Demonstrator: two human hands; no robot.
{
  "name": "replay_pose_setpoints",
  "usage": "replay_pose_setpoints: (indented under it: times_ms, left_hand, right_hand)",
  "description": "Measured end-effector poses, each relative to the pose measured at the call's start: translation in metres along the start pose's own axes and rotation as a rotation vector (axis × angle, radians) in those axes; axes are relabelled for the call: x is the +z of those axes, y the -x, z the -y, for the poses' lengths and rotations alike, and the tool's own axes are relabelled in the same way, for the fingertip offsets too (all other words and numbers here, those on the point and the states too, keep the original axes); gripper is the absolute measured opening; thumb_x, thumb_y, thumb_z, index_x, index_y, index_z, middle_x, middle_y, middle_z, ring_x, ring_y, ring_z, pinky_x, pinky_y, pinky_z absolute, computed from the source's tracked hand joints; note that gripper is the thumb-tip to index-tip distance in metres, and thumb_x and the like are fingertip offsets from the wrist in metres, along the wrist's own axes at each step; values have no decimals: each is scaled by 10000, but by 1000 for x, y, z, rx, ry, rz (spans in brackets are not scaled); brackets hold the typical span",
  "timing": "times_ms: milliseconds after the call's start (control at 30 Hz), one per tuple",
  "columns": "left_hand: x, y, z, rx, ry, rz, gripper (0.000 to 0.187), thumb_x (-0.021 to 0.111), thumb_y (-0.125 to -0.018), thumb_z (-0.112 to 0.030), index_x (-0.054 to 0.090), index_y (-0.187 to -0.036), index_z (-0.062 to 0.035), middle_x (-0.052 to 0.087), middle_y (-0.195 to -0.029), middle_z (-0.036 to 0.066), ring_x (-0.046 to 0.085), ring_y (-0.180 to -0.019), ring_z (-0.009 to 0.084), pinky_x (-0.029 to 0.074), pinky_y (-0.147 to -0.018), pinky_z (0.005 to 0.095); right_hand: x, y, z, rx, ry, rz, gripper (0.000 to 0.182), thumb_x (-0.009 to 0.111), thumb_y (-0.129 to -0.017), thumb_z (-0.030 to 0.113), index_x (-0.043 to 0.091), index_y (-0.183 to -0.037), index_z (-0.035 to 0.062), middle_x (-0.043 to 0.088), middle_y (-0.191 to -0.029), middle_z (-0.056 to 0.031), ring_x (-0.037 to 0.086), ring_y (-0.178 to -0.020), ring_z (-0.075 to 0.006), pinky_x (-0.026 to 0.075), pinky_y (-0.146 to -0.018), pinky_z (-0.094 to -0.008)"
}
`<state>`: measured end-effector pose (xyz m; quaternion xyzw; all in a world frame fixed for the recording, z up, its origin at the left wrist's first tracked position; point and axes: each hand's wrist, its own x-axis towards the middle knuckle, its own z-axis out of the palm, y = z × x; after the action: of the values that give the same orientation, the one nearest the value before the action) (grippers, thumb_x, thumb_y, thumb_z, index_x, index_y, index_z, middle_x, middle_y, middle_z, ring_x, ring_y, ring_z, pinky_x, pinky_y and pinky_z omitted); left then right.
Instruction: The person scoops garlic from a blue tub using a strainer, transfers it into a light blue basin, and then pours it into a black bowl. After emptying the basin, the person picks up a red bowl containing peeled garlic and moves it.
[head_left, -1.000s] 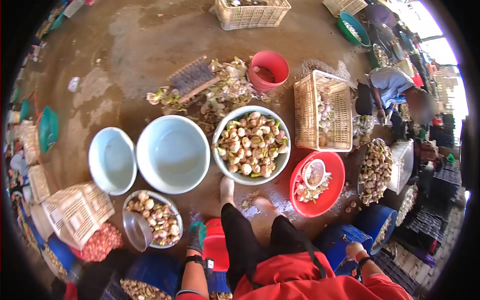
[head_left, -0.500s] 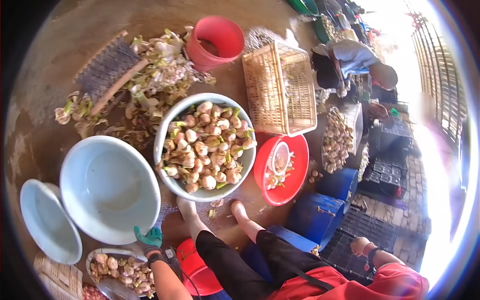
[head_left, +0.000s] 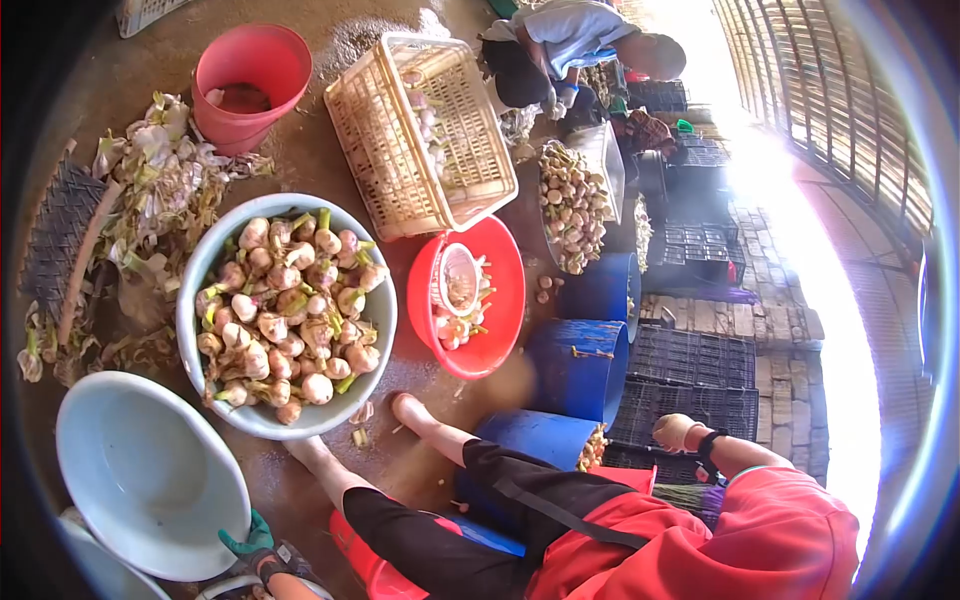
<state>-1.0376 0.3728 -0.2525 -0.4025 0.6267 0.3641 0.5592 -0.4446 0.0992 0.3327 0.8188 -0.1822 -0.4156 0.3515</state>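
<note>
At the lower left, my left hand (head_left: pixel 250 540), in a green glove, grips the right rim of a pale blue basin (head_left: pixel 150 470) with nothing in it. My right hand (head_left: pixel 677 432) is closed in a pale glove at the lower right, in front of black crates; nothing shows in its fingers. In front of my feet stands a large pale blue basin full of garlic bulbs (head_left: pixel 290 325).
A beige plastic basket (head_left: pixel 385 150) and a red basin (head_left: pixel 500 300) stand beyond my feet. Garlic leaves (head_left: pixel 150 190), a red bucket (head_left: pixel 240 125) and a woven seat (head_left: pixel 65 235) are at the left. Blue barrels (head_left: pixel 575 370) stand at the right. Another person (head_left: pixel 565 40) bends at the top.
The view has swung right, so the basins and basket appear further left. My left hand remains at the pale blue basin's rim. My right hand stays closed.
</note>
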Motion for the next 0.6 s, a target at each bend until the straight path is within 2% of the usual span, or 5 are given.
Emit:
replay_pose_setpoints:
  times_ms: [133,200,267,333,600]
  left_hand:
    - [-1,27,-22,149,-50,151,439,789,-702,-317,629,-1059,-118,667,-1001,42,639,-850,231,546,-715,361]
    - [15,54,-43,221,-88,260,367,778,-743,-267,635,-1026,-83,679,-943,39,652,-796,203,551,-665,299]
    - [9,71,-99,60,-226,449,295,696,-821,-259,637,-1015,-45,649,-813,56,632,-714,207,562,-625,312]
    - [19,113,-100,293,-284,236,349,664,-842,-287,619,-1096,-51,655,-913,85,637,-791,222,570,-649,316]
    - [63,292,-14,254,-617,265,379,639,-852,-263,581,-1155,-42,628,-1016,114,624,-872,250,558,-704,341]
  right_hand:
    - [14,-29,-10,30,-112,65,213,526,-858,210,672,-872,55,643,-722,-62,634,-615,-178,525,-522,-300]
    - [26,-65,-31,-235,164,205,202,544,-853,216,670,-859,59,635,-687,-67,638,-600,-191,531,-529,-311]
    - [37,-69,-30,-604,451,44,224,544,-855,235,684,-893,64,644,-694,-76,648,-605,-201,539,-542,-322]
    - [30,-9,14,-183,-34,24,262,534,-864,256,691,-949,64,677,-776,-74,664,-657,-194,548,-561,-326]
    - [97,-52,-25,-290,-336,186,303,561,-847,253,687,-1050,67,694,-830,-93,668,-654,-186,534,-571,-331]
